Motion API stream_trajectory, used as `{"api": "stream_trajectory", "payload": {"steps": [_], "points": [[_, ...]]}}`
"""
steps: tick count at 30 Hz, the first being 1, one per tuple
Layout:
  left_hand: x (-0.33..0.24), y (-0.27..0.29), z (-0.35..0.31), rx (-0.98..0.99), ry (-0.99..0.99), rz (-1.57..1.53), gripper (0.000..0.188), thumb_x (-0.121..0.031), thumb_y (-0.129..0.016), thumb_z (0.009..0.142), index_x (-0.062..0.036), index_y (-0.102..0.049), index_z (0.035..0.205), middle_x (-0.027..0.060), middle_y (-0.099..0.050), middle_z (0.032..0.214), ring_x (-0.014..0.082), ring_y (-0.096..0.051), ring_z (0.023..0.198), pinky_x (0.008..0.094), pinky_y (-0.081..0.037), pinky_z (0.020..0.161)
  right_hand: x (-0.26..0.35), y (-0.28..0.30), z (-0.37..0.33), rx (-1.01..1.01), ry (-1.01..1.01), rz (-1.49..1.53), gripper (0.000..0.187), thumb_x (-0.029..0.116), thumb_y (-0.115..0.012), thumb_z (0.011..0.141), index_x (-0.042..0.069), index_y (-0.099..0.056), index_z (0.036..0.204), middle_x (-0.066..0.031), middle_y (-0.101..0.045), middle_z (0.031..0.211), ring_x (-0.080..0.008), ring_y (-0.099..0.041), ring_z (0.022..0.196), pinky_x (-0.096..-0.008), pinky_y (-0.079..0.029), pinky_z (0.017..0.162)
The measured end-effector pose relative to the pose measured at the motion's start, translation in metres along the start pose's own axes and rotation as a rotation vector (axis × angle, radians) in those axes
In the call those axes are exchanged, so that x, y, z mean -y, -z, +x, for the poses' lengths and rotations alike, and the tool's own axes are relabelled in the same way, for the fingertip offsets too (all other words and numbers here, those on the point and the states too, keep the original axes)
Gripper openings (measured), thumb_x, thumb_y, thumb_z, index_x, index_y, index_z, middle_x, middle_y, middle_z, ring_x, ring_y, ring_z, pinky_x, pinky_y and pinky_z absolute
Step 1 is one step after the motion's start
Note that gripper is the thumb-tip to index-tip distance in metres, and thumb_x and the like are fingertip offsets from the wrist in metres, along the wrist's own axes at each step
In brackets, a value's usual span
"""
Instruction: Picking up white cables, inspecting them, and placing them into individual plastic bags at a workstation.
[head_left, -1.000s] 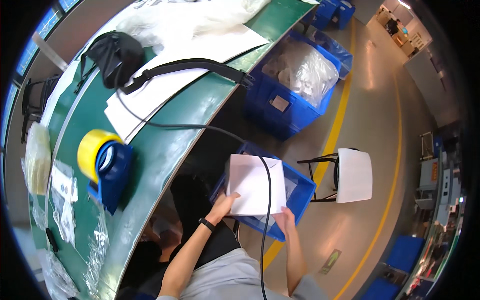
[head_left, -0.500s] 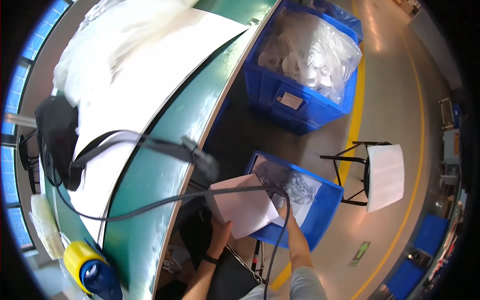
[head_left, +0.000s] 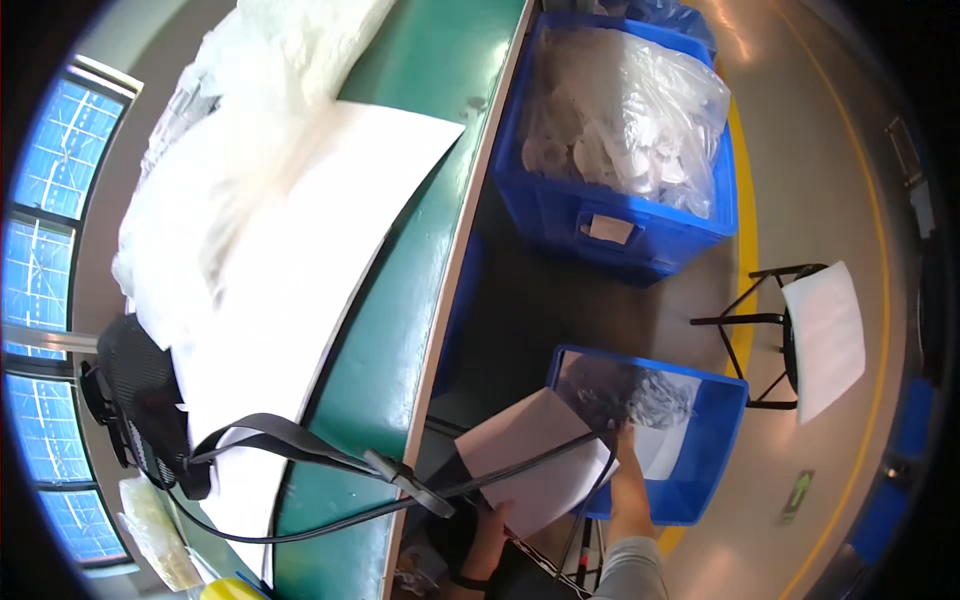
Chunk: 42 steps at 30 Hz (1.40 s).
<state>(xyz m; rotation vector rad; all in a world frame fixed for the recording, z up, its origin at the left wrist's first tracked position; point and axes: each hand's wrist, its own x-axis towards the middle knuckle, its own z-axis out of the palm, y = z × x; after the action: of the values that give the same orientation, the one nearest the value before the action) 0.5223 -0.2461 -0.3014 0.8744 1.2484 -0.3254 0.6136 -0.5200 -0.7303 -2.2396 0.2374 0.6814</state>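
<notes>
Pale box (head_left: 535,440) sits tilted between tabletop (head_left: 375,380) and blue tray (head_left: 695,500), overlapping the tray's near corner in view. Left hand (head_left: 488,538) has the near edge, thumb on the face, fingers hidden. Right hand (head_left: 625,448) is by the far corner, at the tray — can't tell how open it is or if it grips.

Main risk: black cable (head_left: 330,532) crosses in front of the box and loops by the right wrist; contact unclear. If it snags, it could tug the box askew or drag black bag (head_left: 145,395). Strap buckle (head_left: 410,485) overhangs the edge, so it could catch too. If only the left hand is holding, the box could swing or slip.

Markings: pale label on big blue bin (head_left: 620,240) — illegible here. Floor sign (head_left: 797,497) shows a green arrow. No brand readable on the box.
</notes>
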Motion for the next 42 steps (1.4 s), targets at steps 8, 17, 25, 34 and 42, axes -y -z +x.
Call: {"api": "stream_trajectory", "payload": {"steps": [8, 17, 25, 34, 42], "points": [[0.016, 0.014, -0.003, 0.198, -0.139, 0.159, 0.066, -0.036, -0.058, 0.095, -0.0143, -0.028, 0.149, 0.0074, -0.037, 0.143, 0.0273, -0.035, 0.136, 0.0472, -0.035, 0.107, -0.064, -0.019, -0.058, 0.211, 0.379, -0.757, 0.040, 0.027, -0.046, 0.092, 0.008, -0.064, 0.122, -0.0144, -0.065, 0.120, -0.0295, -0.060, 0.112, -0.0481, -0.036, 0.105], [0.018, -0.004, -0.051, 0.052, -0.410, 0.062, 0.058, -0.018, -0.060, 0.088, 0.0017, -0.039, 0.138, 0.0120, -0.050, 0.133, 0.0244, -0.046, 0.124, 0.0359, -0.035, 0.106, 0.087, 0.143, -0.162, 0.237, 0.557, -0.732, 0.026, 0.007, -0.066, 0.070, 0.000, -0.068, 0.095, -0.0160, -0.067, 0.103, -0.0312, -0.063, 0.097, -0.0412, -0.047, 0.091], [0.028, -0.004, -0.097, 0.177, -0.296, 0.134, 0.058, -0.034, -0.057, 0.092, -0.0041, -0.042, 0.139, 0.0053, -0.052, 0.130, 0.0186, -0.046, 0.122, 0.0335, -0.034, 0.104, 0.109, 0.203, -0.191, -0.484, 0.305, -0.028, 0.017, 0.001, -0.059, 0.084, 0.003, -0.069, 0.097, -0.0192, -0.067, 0.092, -0.0389, -0.065, 0.084, -0.0445, -0.051, 0.073], [0.034, 0.004, -0.132, 0.217, -0.336, 0.096, 0.070, -0.028, -0.059, 0.089, -0.0012, -0.028, 0.146, 0.0111, -0.046, 0.137, 0.0223, -0.047, 0.123, 0.0332, -0.037, 0.103, 0.068, 0.245, -0.162, -0.447, -0.301, 0.854, 0.005, -0.002, -0.065, 0.081, -0.002, -0.065, 0.086, -0.0119, -0.064, 0.071, -0.0213, -0.060, 0.057, -0.0309, -0.047, 0.052], [0.033, 0.011, -0.138, 0.212, -0.329, 0.050, 0.058, -0.027, -0.057, 0.089, -0.0025, -0.038, 0.138, 0.0093, -0.050, 0.130, 0.0206, -0.048, 0.120, 0.0334, -0.038, 0.102, 0.086, 0.277, -0.162, -0.481, -0.086, 0.698, 0.009, 0.004, -0.067, 0.084, 0.000, -0.063, 0.077, -0.0055, -0.061, 0.065, -0.0137, -0.057, 0.052, -0.0266, -0.045, 0.046]]}}
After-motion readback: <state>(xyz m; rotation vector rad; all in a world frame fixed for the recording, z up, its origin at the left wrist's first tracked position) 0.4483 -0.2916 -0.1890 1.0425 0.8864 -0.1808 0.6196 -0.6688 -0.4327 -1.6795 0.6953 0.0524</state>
